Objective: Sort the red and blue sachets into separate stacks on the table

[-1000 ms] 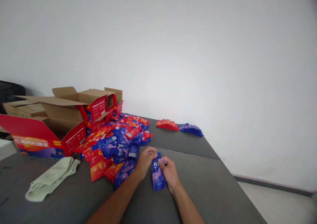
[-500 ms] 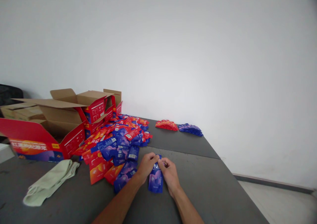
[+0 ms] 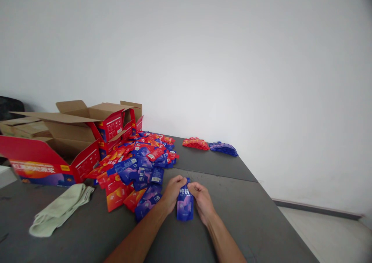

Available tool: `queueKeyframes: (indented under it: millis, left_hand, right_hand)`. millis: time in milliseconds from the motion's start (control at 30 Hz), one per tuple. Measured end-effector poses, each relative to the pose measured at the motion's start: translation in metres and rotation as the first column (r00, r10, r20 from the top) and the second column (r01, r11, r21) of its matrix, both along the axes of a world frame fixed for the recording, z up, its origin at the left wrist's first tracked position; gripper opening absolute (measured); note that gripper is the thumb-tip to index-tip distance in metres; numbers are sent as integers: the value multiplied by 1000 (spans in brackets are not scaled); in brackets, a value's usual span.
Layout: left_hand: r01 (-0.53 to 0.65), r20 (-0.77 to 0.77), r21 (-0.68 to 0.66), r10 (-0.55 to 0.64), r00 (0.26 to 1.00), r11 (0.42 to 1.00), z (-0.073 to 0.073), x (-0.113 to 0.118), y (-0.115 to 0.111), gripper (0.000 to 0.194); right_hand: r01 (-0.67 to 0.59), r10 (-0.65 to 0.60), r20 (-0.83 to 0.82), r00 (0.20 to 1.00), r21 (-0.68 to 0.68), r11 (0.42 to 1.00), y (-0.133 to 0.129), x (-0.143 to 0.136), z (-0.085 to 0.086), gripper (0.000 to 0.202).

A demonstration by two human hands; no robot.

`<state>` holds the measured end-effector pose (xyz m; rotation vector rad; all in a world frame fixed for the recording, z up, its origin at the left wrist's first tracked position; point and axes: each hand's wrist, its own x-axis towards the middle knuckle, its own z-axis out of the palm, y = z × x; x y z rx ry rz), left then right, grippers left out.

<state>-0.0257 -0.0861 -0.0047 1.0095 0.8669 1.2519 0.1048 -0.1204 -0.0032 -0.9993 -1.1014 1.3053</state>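
Between my hands is a blue pouch (image 3: 185,206) with purple fruit printed on it and white lettering near its top. My left hand (image 3: 173,191) pinches its upper left edge, and my right hand (image 3: 202,199) pinches the upper right edge. The printed front faces me. To the left of my left hand spreads a heap of loose red and blue pouches (image 3: 142,164), with a blue pouch (image 3: 148,201) lying nearest my left forearm.
Open red cartons (image 3: 84,164) stand at the left of the dark table (image 3: 232,212). A folded pale green cloth (image 3: 61,210) lies before them. Toward the wall are a row of red pouches (image 3: 195,143) and a row of blue pouches (image 3: 223,148).
My fingers have moved apart to the pouch's two upper edges, so more of its lettering shows. The pouch has shifted slightly right and up in the view.
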Motion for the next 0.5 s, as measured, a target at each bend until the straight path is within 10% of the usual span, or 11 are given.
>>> queueKeyframes:
  millis: [267, 500]
  left_hand:
    - [-20, -286, 70, 39, 957, 997, -7, -5, 3, 34]
    - [-154, -365, 232, 233, 901, 960, -11, -13, 11, 24]
  right_hand:
    - [190, -189, 111, 976, 3, 982, 4, 4, -8, 44]
    - [73, -74, 197, 978, 13, 997, 0, 6, 1, 41]
